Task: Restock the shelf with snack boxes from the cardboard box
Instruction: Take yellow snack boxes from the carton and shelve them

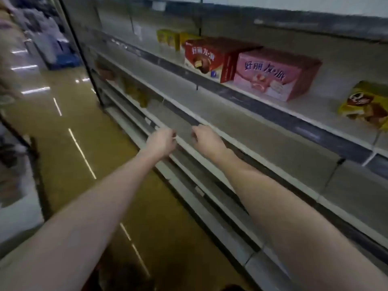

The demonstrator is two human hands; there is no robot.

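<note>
Grips both loosely curled and grasping nothing: my left grip (162,141) and right grip (206,139) reach out before the shelf (262,131) edge, red snack box (206,57) above.

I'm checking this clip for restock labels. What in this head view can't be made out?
- Cardboard box: not in view, so its contents are unknown.
- Yellow box: cut off by the right edge.
- Goods on the lower shelves: dim, blurred.
- Left hand and right hand: fingers curl away from the camera; any grip is hidden.
</note>
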